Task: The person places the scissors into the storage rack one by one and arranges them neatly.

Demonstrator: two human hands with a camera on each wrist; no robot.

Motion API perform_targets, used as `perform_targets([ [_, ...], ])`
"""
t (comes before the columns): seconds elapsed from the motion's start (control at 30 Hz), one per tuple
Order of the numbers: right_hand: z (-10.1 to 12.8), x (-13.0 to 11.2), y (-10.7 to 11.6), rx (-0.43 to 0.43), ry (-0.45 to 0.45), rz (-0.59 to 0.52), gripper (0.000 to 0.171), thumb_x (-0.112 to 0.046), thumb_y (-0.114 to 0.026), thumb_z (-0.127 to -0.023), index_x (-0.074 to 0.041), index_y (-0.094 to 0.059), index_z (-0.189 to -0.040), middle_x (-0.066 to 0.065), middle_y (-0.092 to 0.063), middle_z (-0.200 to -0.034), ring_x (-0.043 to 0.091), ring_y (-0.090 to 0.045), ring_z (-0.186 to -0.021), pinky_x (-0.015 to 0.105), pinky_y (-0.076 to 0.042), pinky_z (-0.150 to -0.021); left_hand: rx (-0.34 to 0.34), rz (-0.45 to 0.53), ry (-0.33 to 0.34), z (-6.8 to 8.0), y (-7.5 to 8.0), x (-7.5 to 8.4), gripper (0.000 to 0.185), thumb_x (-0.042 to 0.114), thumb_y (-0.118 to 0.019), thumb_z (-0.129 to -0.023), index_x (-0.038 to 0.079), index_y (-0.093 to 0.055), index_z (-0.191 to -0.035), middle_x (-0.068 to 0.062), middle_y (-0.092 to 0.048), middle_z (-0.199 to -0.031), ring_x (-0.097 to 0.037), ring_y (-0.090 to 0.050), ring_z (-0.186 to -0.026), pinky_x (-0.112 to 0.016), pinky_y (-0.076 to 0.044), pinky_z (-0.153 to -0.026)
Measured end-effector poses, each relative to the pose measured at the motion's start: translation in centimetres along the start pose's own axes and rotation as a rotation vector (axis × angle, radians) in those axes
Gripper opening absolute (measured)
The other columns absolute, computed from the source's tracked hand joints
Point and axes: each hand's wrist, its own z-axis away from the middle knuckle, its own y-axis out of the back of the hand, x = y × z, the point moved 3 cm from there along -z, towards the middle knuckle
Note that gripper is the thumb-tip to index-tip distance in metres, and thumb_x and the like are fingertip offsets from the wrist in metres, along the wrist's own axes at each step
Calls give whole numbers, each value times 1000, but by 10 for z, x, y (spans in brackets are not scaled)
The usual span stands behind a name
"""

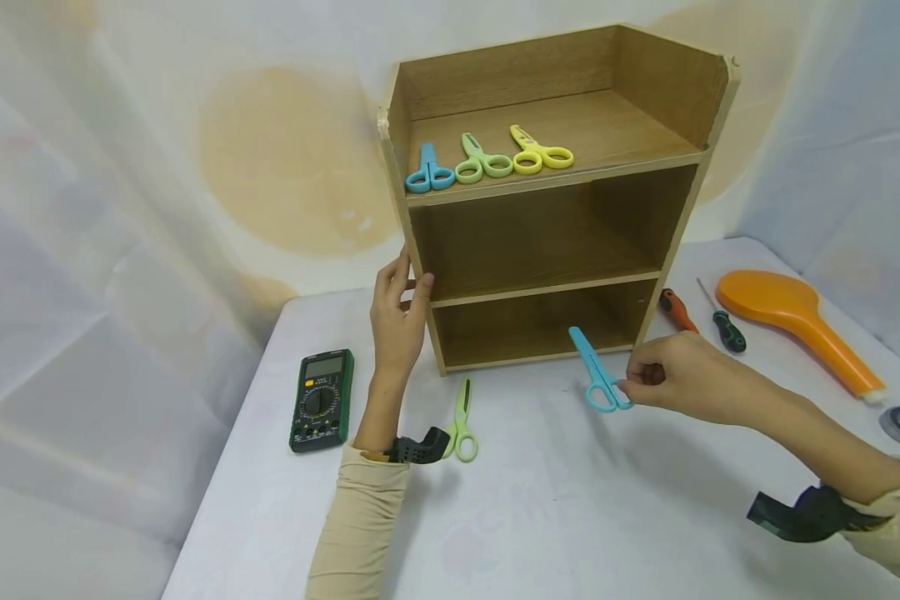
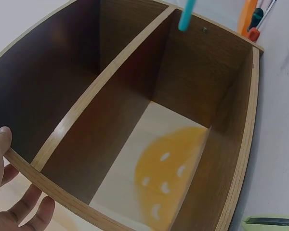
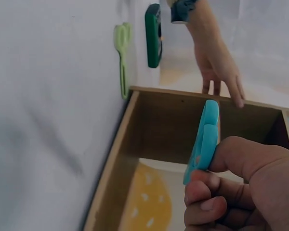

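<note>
Nearest me, my right hand (image 1: 678,375) pinches the handle loops of the blue scissors (image 1: 597,373) between thumb and curled fingers (image 3: 202,202); the scissors are plain light-blue plastic with blunt closed blades, lifted off the white desk (image 1: 540,500) and pointing toward the wooden shelf unit (image 1: 547,200). A green pair (image 1: 461,421) lies on the desk by my left wrist. Farther on, my left hand (image 1: 397,321) rests with straight fingers against the shelf's left side panel.
</note>
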Motion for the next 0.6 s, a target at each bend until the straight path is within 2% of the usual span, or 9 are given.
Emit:
perform_targets([
  [0.23, 1, -7, 18, 23, 36, 39, 12, -18, -79, -88, -16, -70, -80, -10, -55, -64, 10, -50, -59, 22, -45, -50, 2, -7, 4, 2, 3, -1, 57, 35, -57, -103, 16, -39, -155, -5, -47, -140, -19, -56, -110, -37, -55, -80],
  [0.4, 1, -15, 33, 29, 29, 49, 10, -20, -78, -88, -15, -72, -82, -10, -58, -66, 10, -51, -60, 23, -44, -49, -5, -6, 5, 3, 2, -1, 58, 35, -57, -104, 17, -38, -155, -5, -47, -140, -19, -56, -110, -34, -54, -79],
  [0.43, 1, -17, 36, 33, 24, 52, 9, -19, -79, -88, -16, -73, -82, -10, -58, -66, 11, -51, -59, 26, -50, -59, -5, -4, 3, 3, 2, 0, 57, 34, -57, -104, 17, -38, -155, -5, -47, -140, -19, -56, -110, -34, -54, -79],
  [0.6, 0, -26, 53, 49, 25, 76, 10, -17, -79, -87, -18, -73, -80, -9, -59, -66, 12, -51, -60, 27, -50, -60, 3, -2, -10, 1, 0, 2, 56, 31, -57, -104, 18, -38, -155, -5, -47, -140, -19, -57, -109, -35, -54, -77],
])
